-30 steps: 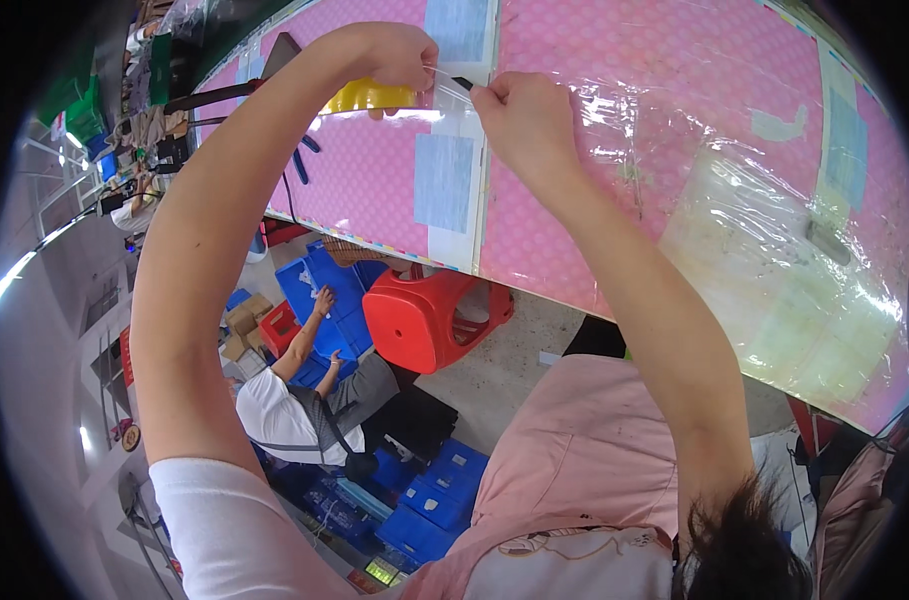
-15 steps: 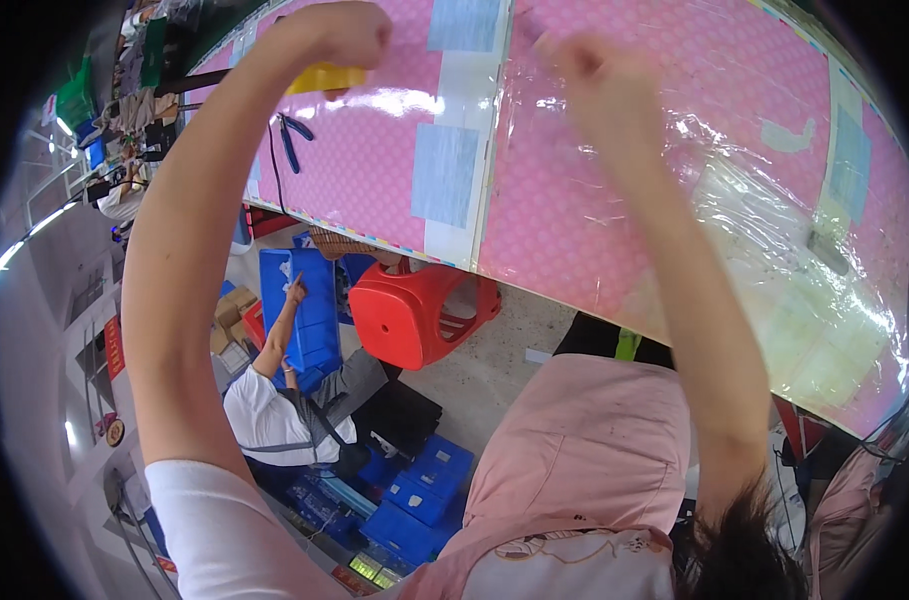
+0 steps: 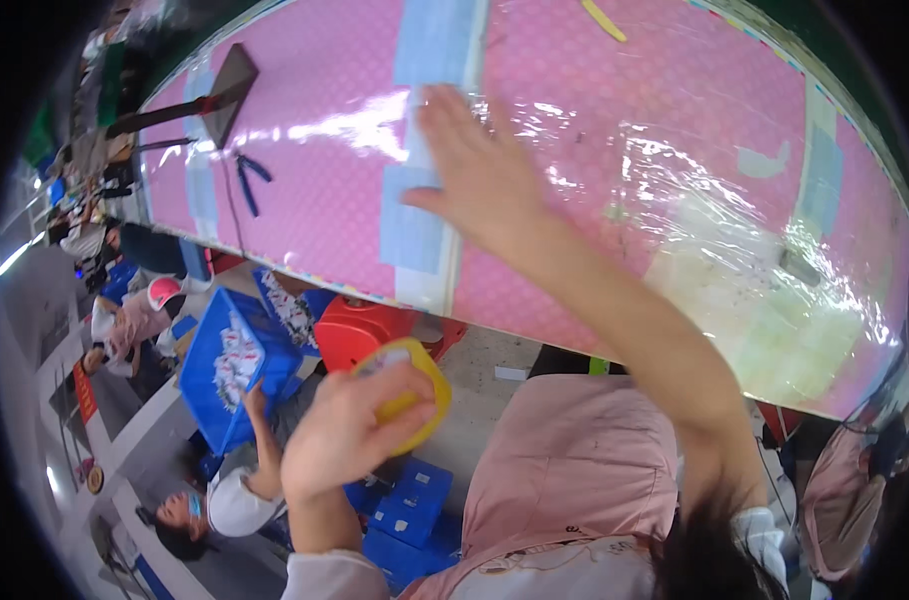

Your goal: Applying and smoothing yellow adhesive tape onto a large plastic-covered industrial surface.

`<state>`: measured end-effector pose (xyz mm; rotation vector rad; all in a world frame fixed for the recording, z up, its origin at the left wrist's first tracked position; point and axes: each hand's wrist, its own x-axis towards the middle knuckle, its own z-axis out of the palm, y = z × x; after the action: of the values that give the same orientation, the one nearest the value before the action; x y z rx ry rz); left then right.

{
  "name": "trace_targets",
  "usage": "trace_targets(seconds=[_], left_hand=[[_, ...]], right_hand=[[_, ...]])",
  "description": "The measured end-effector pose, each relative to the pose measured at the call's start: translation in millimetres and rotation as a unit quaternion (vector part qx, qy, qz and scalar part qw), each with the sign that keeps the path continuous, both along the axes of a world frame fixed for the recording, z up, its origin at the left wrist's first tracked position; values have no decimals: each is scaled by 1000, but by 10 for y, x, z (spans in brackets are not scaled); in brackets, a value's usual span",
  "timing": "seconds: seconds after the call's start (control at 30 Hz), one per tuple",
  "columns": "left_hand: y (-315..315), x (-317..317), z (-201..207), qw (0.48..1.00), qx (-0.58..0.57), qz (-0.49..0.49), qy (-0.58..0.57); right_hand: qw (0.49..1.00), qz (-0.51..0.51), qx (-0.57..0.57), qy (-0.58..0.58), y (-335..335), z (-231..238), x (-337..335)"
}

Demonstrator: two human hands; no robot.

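My left hand (image 3: 339,430) is closed round a yellow ring (image 3: 436,385), which looks like a roll of tape, held in front of the table's near edge above the floor. Palm down, my right hand (image 3: 484,180) is over the pink-patterned table (image 3: 324,210) with its fingers stretched out, slightly blurred. Its fingertips reach the pale seam strip with light blue patches (image 3: 414,235); whether they press on it I cannot tell. A slim yellow tool (image 3: 604,20) lies beyond that hand at the far edge. Pliers with dark blue handles (image 3: 249,185) rest on the left part of the table.
A dark stand (image 3: 229,95) with a cable is at the table's left. Clear plastic film (image 3: 714,250) covers the right part. Below stand a red stool (image 3: 359,330) and blue bins (image 3: 414,500). A nearby person holds a tilted blue crate (image 3: 199,350) of small white pieces.
My left hand has come back from over the table with the yellow ring. My right hand has opened and moved left. The slim yellow tool now shows, and the other person's crate is raised and tilted.
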<state>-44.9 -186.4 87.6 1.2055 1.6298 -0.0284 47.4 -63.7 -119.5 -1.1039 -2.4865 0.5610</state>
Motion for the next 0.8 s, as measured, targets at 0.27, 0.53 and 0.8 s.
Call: trace_targets(seconds=[0.27,0.53,0.8], left_hand=[[-191,429,-365,998,21,-37,-39],[-326,457,-502,997,-21,-4,-70],[-433,562,-591,996,-13,-2,-91]], right_hand=[[996,10,-56,61,23,94,33],[966,-208,-65,-140,-314,300,1692],[969,-226,-81,-52,-270,133,1118]])
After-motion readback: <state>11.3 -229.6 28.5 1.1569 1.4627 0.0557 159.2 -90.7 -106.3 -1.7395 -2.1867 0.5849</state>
